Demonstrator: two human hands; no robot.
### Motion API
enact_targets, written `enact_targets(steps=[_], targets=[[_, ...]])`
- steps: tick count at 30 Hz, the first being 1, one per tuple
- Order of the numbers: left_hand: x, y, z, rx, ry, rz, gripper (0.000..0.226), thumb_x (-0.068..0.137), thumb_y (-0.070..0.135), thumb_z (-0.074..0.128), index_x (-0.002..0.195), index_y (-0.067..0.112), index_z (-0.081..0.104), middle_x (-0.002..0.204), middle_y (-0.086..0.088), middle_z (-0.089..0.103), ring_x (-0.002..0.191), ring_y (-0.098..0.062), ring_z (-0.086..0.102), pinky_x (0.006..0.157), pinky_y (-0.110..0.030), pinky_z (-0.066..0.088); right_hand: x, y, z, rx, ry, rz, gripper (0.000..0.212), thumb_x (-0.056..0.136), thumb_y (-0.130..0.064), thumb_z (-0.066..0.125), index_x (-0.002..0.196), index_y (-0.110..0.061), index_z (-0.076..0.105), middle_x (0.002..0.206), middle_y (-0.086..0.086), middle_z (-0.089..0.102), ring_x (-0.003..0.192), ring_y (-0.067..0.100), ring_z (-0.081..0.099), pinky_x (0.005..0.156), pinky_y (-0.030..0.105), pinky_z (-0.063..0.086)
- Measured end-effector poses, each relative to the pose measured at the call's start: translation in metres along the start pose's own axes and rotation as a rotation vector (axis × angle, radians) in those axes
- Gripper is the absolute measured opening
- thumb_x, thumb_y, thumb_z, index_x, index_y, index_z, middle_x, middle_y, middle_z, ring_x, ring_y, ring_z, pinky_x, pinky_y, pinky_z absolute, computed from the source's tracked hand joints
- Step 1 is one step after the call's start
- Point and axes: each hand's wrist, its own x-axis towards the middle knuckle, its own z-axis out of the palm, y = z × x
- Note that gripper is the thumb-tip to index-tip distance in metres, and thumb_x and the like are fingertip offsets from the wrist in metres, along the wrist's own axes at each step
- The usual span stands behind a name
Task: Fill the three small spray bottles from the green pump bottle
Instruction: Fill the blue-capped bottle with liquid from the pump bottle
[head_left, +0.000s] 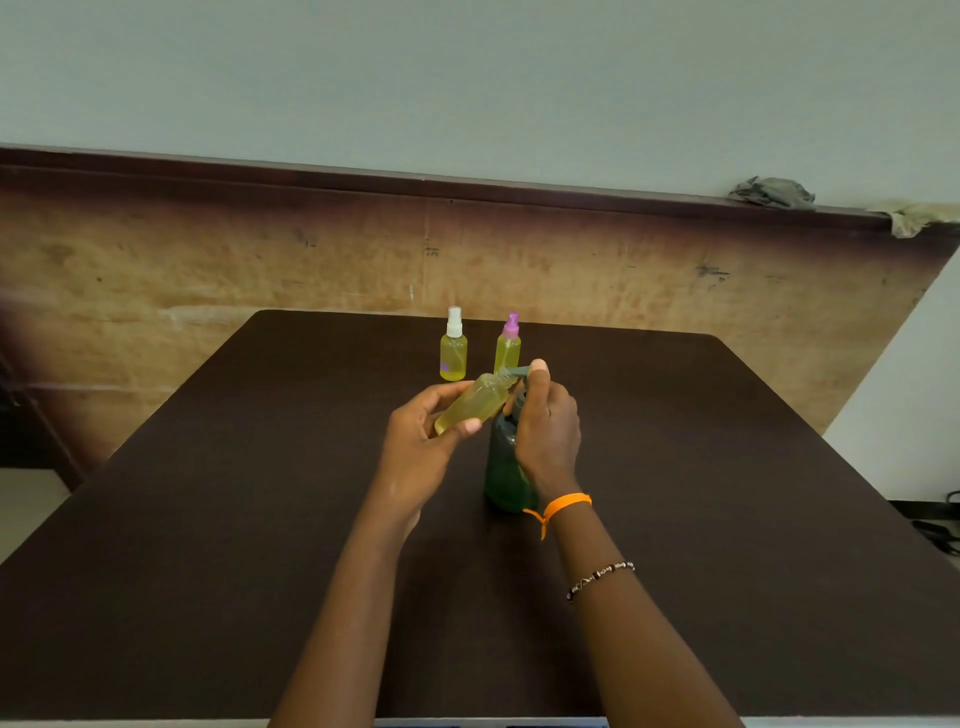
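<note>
The dark green pump bottle (503, 467) stands upright on the dark table (208, 519). My right hand (545, 415) wraps its neck, with the thumb on the pump head. My left hand (421, 441) holds a small uncapped spray bottle (475, 402) tilted, full of yellow liquid, its open neck against the pump's spout. Two more small bottles with yellow liquid stand behind: one with a white sprayer (453, 345), one with a purple sprayer (508, 343). The uncapped bottle's sprayer top is not visible.
A worn brown wooden panel (260, 260) backs the table's far edge. Crumpled grey cloths (774, 193) lie on the ledge at upper right. Dark cables (940, 530) lie on the floor to the right of the table.
</note>
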Motion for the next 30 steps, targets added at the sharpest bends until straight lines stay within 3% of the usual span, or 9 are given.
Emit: enact_targets(steps=[7, 17, 21, 26, 30], targets=[[-0.0009, -0.0031, -0.0002, -0.001, -0.009, 0.004, 0.035, 0.083, 0.000, 0.065, 0.107, 0.025, 0.063, 0.107, 0.008, 0.069, 0.100, -0.001, 0.064, 0.078, -0.016, 0.050, 0.0006, 0.0014, -0.0001, -0.004, 0.007, -0.011, 0.054, 0.101, -0.029, 0.031, 0.050, -0.020, 0.043, 0.055, -0.005, 0.047, 0.056, 0.009, 0.043, 0.058, 0.026, 0.033], [-0.0003, -0.0039, 0.0010, -0.025, -0.006, 0.000, 0.035, 0.083, -0.002, 0.063, 0.112, 0.018, 0.063, 0.109, 0.004, 0.068, 0.098, 0.001, 0.064, 0.075, -0.012, 0.049, -0.0004, 0.0017, 0.0007, -0.003, 0.006, -0.002, 0.055, 0.101, -0.036, 0.030, 0.049, -0.021, 0.043, 0.054, -0.007, 0.047, 0.056, 0.009, 0.044, 0.060, 0.028, 0.034], [-0.0013, -0.0054, 0.0019, -0.038, -0.014, 0.006, 0.034, 0.083, -0.003, 0.064, 0.108, 0.020, 0.063, 0.107, 0.005, 0.068, 0.097, 0.002, 0.064, 0.075, -0.012, 0.049, -0.0001, 0.0038, 0.0039, -0.008, 0.006, -0.007, 0.052, 0.088, -0.046, 0.022, 0.049, -0.020, 0.045, 0.056, -0.005, 0.050, 0.057, 0.011, 0.046, 0.059, 0.027, 0.033], [-0.0025, -0.0062, 0.0028, -0.063, -0.020, -0.006, 0.033, 0.084, -0.001, 0.063, 0.108, 0.022, 0.062, 0.107, 0.006, 0.068, 0.097, 0.002, 0.064, 0.073, -0.012, 0.049, 0.0001, 0.0024, -0.0004, -0.012, -0.001, -0.002, 0.054, 0.101, -0.034, 0.030, 0.050, -0.021, 0.041, 0.056, -0.005, 0.045, 0.057, 0.009, 0.042, 0.060, 0.029, 0.033], [-0.0060, -0.0087, 0.0052, -0.083, -0.034, -0.029, 0.032, 0.086, 0.000, 0.061, 0.111, 0.021, 0.060, 0.108, 0.009, 0.066, 0.095, 0.007, 0.062, 0.072, -0.010, 0.049, -0.0009, 0.0031, 0.0006, -0.010, 0.010, -0.014, 0.054, 0.101, -0.036, 0.030, 0.051, -0.022, 0.042, 0.056, -0.007, 0.046, 0.057, 0.008, 0.043, 0.060, 0.030, 0.034]])
